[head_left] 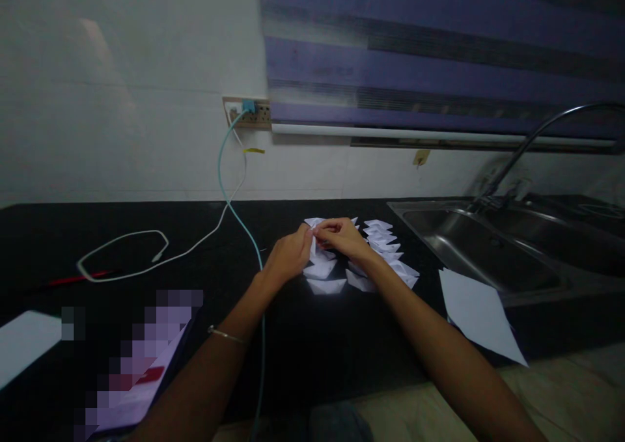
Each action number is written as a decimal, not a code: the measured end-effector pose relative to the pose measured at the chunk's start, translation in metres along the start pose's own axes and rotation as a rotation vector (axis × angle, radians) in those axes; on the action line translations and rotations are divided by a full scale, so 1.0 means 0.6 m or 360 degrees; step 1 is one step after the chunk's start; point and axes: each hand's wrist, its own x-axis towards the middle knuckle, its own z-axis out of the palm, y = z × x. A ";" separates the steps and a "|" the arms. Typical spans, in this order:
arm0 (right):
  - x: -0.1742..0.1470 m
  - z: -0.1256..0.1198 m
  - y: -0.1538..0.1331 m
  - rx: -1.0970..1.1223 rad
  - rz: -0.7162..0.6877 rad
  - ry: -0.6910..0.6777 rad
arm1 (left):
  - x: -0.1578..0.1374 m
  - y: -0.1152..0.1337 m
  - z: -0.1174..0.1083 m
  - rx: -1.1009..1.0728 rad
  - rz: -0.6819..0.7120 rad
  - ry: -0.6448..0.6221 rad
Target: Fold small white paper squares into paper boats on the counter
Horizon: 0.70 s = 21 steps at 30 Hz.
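Note:
My left hand (291, 253) and my right hand (344, 237) meet over the black counter, fingers pinched together. Between their fingertips is a folded white paper (312, 250), mostly covered by the fingers; its exact shape is hidden. Around and below them lie folded paper boats in rows: one paper boat (326, 287) sits nearest me, and another paper boat (319, 269) lies just behind it. To the right of my right hand runs a further row of paper boats (385, 247). My right wrist partly hides a paper boat (360, 280).
White paper sheets (481, 312) lie by the steel sink (488, 253) with its curved faucet (527, 136). A teal cable (249, 234) runs from the wall socket (258, 113) past my left forearm. A white cable (122, 235), red pen (78, 278) and purple-covered item (161, 357) lie left.

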 end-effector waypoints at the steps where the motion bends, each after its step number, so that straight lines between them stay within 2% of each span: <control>1: 0.001 -0.002 0.003 -0.0032 -0.0031 -0.0002 | -0.001 0.002 -0.003 0.0024 0.0024 -0.0014; 6: 0.008 -0.012 0.019 -0.0198 -0.0228 -0.0059 | -0.003 0.003 -0.011 0.0019 0.0072 -0.0058; 10: 0.007 -0.012 0.015 -0.0268 -0.0296 -0.0051 | -0.002 -0.006 -0.011 -0.0328 0.0045 0.0021; 14: 0.003 -0.007 0.008 -0.0163 -0.0271 -0.0054 | 0.001 -0.011 -0.013 -0.0840 0.0066 0.0088; 21: 0.001 -0.008 0.001 -0.0022 -0.0236 -0.0131 | 0.005 -0.010 -0.013 -0.0955 0.0021 0.0090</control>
